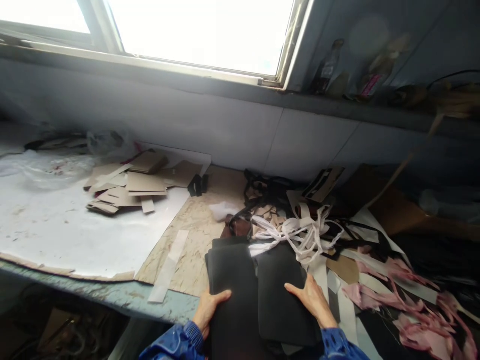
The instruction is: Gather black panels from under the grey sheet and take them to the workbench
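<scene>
Head view: low in the frame, just right of centre, two dark flat panels lie side by side at the near edge of the worktop [112, 295]. The left hand [209, 309] grips the left side edge of the left black panel [232, 280], thumb lying on top and fingers curled out of sight beneath. The right hand [311, 298] rests flat and open on the right edge of the right black panel [279, 295], fingers spread, gripping nothing.

To square the two panels well, the hands should press evenly from both outer edges and keep the sheets flat, since the right panel butts against a tangle of white strips [296, 232] that could snag it. Pink scraps [393, 295] crowd the lower right. Cardboard offcuts [131, 187] sit at centre left on a white sheet [67, 230], below a bright window [195, 30].
</scene>
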`<state>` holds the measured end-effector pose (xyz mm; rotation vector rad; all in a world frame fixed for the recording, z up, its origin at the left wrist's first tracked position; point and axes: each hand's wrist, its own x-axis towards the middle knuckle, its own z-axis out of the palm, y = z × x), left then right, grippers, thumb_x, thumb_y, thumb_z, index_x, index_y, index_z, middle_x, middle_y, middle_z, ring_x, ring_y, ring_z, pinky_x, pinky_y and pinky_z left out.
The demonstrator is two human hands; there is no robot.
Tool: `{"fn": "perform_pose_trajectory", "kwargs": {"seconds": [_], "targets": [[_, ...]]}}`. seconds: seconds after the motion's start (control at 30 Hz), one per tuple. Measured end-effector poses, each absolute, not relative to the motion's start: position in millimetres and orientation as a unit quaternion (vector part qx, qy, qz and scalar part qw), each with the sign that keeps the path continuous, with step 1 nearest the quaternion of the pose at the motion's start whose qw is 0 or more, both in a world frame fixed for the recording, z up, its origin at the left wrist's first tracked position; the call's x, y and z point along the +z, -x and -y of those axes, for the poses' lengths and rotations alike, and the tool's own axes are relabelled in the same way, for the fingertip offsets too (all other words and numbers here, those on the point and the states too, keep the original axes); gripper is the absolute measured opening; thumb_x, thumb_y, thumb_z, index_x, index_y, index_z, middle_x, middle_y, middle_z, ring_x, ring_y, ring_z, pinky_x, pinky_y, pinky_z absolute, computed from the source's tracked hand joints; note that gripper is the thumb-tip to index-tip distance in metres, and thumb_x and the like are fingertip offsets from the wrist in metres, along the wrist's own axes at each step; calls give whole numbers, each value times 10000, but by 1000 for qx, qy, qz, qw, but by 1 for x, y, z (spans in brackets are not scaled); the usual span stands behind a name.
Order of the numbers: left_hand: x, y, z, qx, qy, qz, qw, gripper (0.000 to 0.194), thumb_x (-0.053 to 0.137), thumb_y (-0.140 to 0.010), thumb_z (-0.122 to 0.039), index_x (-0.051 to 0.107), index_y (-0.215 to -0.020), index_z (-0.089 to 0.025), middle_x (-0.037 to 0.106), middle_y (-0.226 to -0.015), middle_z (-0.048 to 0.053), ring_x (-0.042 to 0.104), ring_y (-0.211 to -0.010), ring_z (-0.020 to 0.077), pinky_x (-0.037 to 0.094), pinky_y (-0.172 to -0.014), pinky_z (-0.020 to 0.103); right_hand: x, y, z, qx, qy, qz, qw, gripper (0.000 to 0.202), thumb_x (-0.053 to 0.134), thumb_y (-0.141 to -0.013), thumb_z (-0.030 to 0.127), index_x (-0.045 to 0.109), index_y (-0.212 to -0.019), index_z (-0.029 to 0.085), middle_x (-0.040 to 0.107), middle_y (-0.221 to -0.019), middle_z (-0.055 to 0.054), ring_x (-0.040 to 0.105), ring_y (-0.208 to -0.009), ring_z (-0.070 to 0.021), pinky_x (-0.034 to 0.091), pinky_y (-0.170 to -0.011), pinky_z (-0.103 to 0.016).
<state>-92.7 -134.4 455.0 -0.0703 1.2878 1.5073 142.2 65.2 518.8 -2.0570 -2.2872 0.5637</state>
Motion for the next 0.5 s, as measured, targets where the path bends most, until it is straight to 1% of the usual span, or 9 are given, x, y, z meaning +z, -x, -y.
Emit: {"fn": "perform_pose_trajectory", "kwargs": {"seconds": [0.07,0.13,0.2,0.27,0.3,0.37,0.43,0.5], "targets": [[455,92,134,639,33,-544,543,625,822,-595,-201,563,-1149,-76,737,-936,201,719,-753,314,594,-742,447,518,-134,-51,173,666,725,-20,497,620,-872,490,544,-1231,155,567,-1251,-114,553,-1146,-268,466,-956,-504],[454,92,134,639,34,-544,542,620,820,-603,-215,565,-1151,-77,737,-930,200,720,-752,313,595,-735,447,520,-128,-39,168,675,718,-26,549,614,-864,519,520,-1268,160,516,-1324,-129,496,-1219,-302,424,-995,-549],[453,92,134,639,32,-544,543,604,816,-612,-224,572,-1145,-80,737,-939,199,721,-763,307,597,-737,436,524,-128,-33,177,679,712,-18,571,623,-864,495,488,-1310,167,480,-1370,-134,459,-1259,-315,388,-1026,-567],[452,93,134,639,32,-544,543,583,811,-616,-221,579,-1133,-83,737,-944,196,723,-763,299,599,-732,423,531,-133,-35,208,682,701,-3,580,631,-869,458,460,-1342,169,482,-1375,-135,469,-1257,-307,376,-1040,-563],[451,93,134,638,32,-545,543,576,807,-617,-217,580,-1130,-84,738,-939,194,723,-757,297,600,-725,418,535,-137,-37,234,680,694,5,565,631,-873,446,468,-1336,167,504,-1356,-132,492,-1239,-295,386,-1037,-552],[450,93,133,638,33,-546,542,576,801,-616,-211,580,-1132,-85,740,-921,189,723,-739,296,603,-702,413,542,-147,-44,311,658,686,23,477,605,-894,450,534,-1265,159,578,-1274,-108,564,-1159,-262,436,-1004,-506],[448,94,133,638,31,-547,541,598,808,-604,-214,578,-1140,-85,742,-901,184,722,-724,296,604,-685,409,546,-155,-49,404,608,682,38,379,562,-926,444,599,-1163,150,653,-1146,-76,633,-1041,-220,496,-940,-448],[446,94,133,639,30,-547,540,629,822,-590,-225,575,-1151,-85,743,-893,180,721,-716,297,603,-678,410,547,-159,-52,478,556,678,55,316,549,-943,398,618,-1123,149,682,-1074,-54,662,-965,-192,528,-891,-408]]}}
